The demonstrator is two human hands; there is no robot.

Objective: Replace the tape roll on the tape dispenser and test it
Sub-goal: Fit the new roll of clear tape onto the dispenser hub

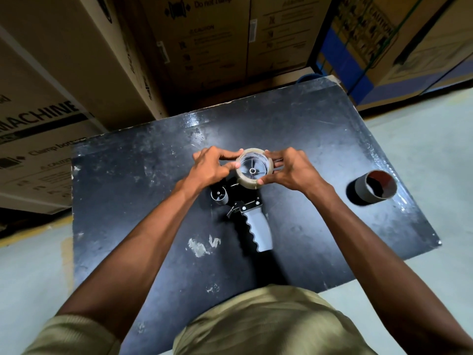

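Note:
A hand-held tape dispenser (258,228) with a grey ribbed handle lies flat on the black table (128,201). A roll of clear tape (254,168) sits on the dispenser's spoked hub at the far end. My left hand (212,166) pinches the roll's left rim with thumb and fingers. On the roll's right rim, my right hand (286,170) grips with thumb below and fingers above. The dispenser's small grey roller (219,197) stands just left of the frame.
An empty cardboard tape core (375,188) lies on its side at the table's right edge. Stacked cardboard boxes (199,47) rise behind and to the left of the table. Pale floor (422,149) surrounds the table on the left and right.

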